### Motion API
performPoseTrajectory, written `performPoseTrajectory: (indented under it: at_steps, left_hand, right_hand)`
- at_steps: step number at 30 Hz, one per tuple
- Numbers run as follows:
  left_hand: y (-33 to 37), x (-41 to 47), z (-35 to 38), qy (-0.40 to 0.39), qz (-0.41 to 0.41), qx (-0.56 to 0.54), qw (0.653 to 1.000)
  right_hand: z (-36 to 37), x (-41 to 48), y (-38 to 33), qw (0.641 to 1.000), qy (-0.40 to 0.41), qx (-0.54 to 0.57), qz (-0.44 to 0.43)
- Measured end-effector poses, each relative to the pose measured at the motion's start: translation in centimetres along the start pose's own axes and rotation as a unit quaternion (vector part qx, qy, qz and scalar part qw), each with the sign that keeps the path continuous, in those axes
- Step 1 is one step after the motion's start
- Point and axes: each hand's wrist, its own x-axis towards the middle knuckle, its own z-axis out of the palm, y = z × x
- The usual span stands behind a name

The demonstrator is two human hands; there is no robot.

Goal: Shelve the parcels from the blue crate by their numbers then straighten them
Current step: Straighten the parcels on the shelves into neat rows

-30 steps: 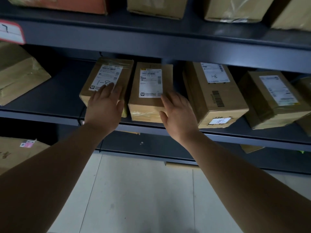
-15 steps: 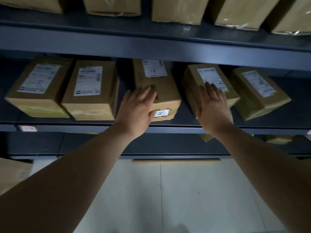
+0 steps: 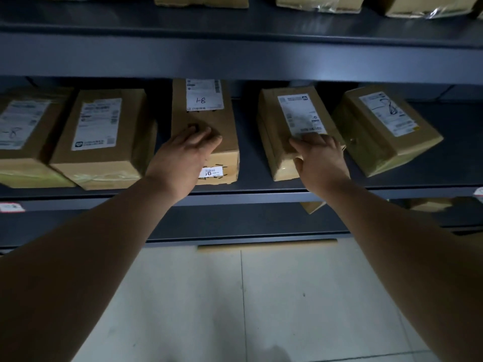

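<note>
Several brown parcels with white labels lie in a row on the dark middle shelf (image 3: 261,195). My left hand (image 3: 187,155) lies on the front left of the centre parcel (image 3: 206,118), whose label reads 1-8, fingers curled over its top. My right hand (image 3: 320,159) grips the front right corner of the parcel beside it (image 3: 285,126), fingers on top at the label's lower edge and thumb on the front face. That parcel sits slightly askew. The blue crate is out of view.
Two parcels (image 3: 104,126) (image 3: 23,126) lie to the left, and one turned at an angle (image 3: 386,131) to the right. The upper shelf beam (image 3: 235,58) hangs close above, with more parcels on top. Below are a lower shelf with parcels (image 3: 312,206) and a tiled floor (image 3: 235,296).
Both hands moved right from the two left parcels to the centre pair. Since half a second ago the fingers have curled and my right hand has slid back to its parcel's front corner.
</note>
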Motion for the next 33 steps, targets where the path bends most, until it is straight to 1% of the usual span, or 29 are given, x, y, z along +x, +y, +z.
performPoseTrajectory:
  at_steps: [4,7,14,18,22,24,26,29,31,33]
  left_hand:
    - [-1.4,-0.8,-0.2,-0.004,-0.003,-0.014,1.0]
    - [-1.7,-1.2,-0.1,-0.004,0.0,-0.016,1.0]
    - [-1.9,-1.6,0.1,-0.003,-0.011,-0.028,1.0]
    - [-1.6,-2.2,0.1,0.007,-0.008,-0.033,0.999]
    - [-1.1,-2.4,-0.4,-0.009,-0.02,-0.035,0.999]
    - [-0.1,-2.2,-0.7,-0.011,-0.04,-0.04,0.998]
    - [1.7,-1.7,-1.2,-0.004,-0.06,-0.051,0.997]
    - [5.4,-0.3,-1.6,0.013,-0.041,-0.057,0.997]
    - [8.2,0.9,-1.7,0.015,-0.021,-0.068,0.997]
    - [10.8,2.3,-1.5,0.007,-0.017,-0.069,0.997]
  right_hand:
    - [0.1,-0.3,-2.9,0.997,0.015,0.064,-0.03]
    - [0.7,-0.4,-5.2,0.994,0.025,0.097,-0.035]
    - [1.6,-0.6,-6.3,0.993,0.051,0.1,-0.042]
    - [1.6,-1.1,-6.4,0.994,0.046,0.083,-0.047]
    - [1.1,-1.3,-6.1,0.995,0.023,0.078,-0.057]
    - [0.7,-1.7,-5.5,0.993,0.017,0.091,-0.076]
    - [0.4,-2.2,-4.3,0.991,0.028,0.102,-0.079]
    - [-0.4,-2.6,-0.7,0.993,0.053,0.097,-0.05]
    - [-1.1,-2.8,2.6,0.995,0.048,0.082,-0.023]
    - [-1.5,-2.9,6.3,0.998,0.036,0.048,0.003]
